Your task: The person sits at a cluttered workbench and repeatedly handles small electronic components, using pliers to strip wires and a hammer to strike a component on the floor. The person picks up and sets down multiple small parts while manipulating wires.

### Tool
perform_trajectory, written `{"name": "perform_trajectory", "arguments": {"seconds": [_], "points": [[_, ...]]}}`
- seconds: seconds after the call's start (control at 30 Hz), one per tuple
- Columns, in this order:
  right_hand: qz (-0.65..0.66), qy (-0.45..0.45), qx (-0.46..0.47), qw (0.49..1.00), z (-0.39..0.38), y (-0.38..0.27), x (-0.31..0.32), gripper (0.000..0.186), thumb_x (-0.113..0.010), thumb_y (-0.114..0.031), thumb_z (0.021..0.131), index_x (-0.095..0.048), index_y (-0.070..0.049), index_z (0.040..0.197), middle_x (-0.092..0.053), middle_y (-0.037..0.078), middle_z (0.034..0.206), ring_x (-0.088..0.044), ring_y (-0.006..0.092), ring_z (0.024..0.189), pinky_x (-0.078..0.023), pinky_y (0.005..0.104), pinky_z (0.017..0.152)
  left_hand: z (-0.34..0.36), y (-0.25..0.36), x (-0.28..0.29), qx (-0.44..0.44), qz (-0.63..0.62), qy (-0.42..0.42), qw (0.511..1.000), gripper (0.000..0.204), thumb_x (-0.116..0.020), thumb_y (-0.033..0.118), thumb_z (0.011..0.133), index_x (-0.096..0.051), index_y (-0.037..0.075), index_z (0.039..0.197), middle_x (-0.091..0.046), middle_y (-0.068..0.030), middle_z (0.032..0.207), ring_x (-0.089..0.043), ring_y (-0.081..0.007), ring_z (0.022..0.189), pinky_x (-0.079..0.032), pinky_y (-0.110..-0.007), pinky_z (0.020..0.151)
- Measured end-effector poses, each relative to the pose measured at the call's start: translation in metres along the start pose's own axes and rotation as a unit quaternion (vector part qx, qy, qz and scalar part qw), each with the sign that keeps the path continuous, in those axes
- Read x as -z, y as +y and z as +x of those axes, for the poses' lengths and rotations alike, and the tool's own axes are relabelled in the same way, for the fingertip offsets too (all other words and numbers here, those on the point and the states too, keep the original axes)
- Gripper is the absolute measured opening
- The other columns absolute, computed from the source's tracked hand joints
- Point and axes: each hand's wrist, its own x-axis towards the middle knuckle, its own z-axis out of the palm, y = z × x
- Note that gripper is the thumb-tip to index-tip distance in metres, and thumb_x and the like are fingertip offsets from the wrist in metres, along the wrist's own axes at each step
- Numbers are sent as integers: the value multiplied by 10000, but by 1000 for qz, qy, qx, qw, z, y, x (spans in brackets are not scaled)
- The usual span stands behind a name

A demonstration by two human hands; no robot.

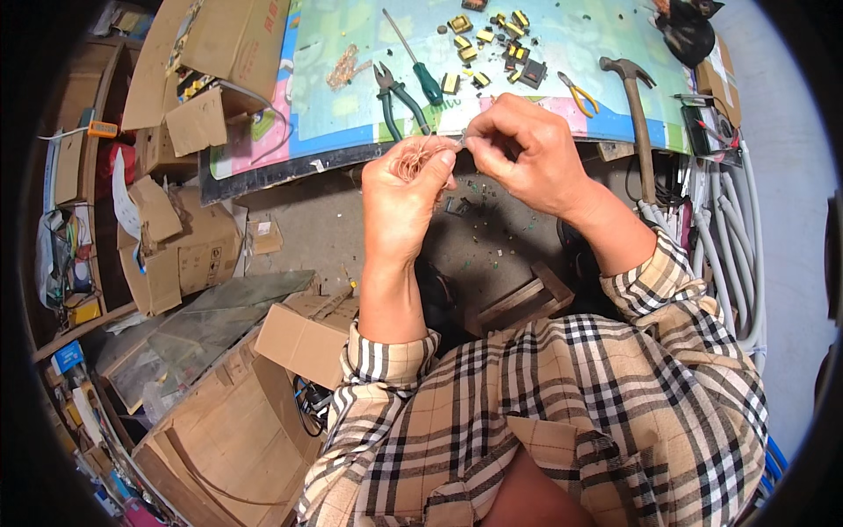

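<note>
Our left hand point(397, 198) grips looped copper wire point(411, 162); our right hand point(534, 154) pinches its end; hard tugging could snap strands.

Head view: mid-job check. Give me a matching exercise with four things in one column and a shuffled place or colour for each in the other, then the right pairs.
Things
1. Copper wire bundle
2. Hammer
3. Screwdriver
4. Small pliers

Places and colours
A. Brown handle reaching past the near edge of the table
B. Yellow-orange handles
C. Held in the left hand
D. Dark green handle with one long straight shaft

Right pairs
1-C
2-A
3-D
4-B
</note>
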Motion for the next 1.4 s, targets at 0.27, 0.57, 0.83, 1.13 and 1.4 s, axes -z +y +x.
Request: {"name": "perform_trajectory", "arguments": {"seconds": [0.27, 0.57, 0.83, 1.13, 1.4], "points": [[3, 28, 37, 999, -5, 1, -6, 124, -699, -24, 747, -624, -38, 845, -534, 57, 709, -546, 154, 603, -433, 268, 531, -2, 0, -5, -4, -11, 11, 1000, 88, -655, 17, 849, -663, -15, 930, -635, -6, 765, -551, -59, 620, -430, -189, 544], [-97, 42, 93, 990, -6, 5, -8, 118, -696, -100, 739, -616, -74, 821, -561, 53, 724, -603, 229, 567, -482, 316, 498, -3, -4, -12, -54, 65, 18, 996, 60, -633, -3, 849, -650, -42, 893, -618, -3, 716, -522, -40, 615, -427, -191, 551], [-153, 6, 86, 985, -7, 3, -5, 164, -689, -126, 700, -552, -76, 775, -536, 65, 712, -591, 266, 604, -474, 373, 513, -1, -16, -13, -74, 96, 23, 992, 55, -629, -1, 848, -655, -41, 876, -604, 22, 713, -489, -33, 623, -406, -197, 552], [-65, 59, -13, 996, 7, 8, 12, 66, -630, -22, 734, -568, -20, 757, -544, 72, 678, -561, 186, 578, -455, 289, 536, -3, -5, -9, -2, 3, -12, 1000, 110, -650, 59, 854, -656, -18, 932, -608, -19, 701, -505, -58, 583, -392, -196, 522], [81, -2, -111, 990, 4, 6, 13, 98, -615, -80, 792, -635, 0, 845, -566, 38, 714, -509, 85, 595, -424, 231, 558, 1, 1, -1, 74, -162, -75, 981, 178, -643, 77, 854, -642, -41, 988, -567, -31, 623, -417, -60, 491, -367, -205, 485]]}}
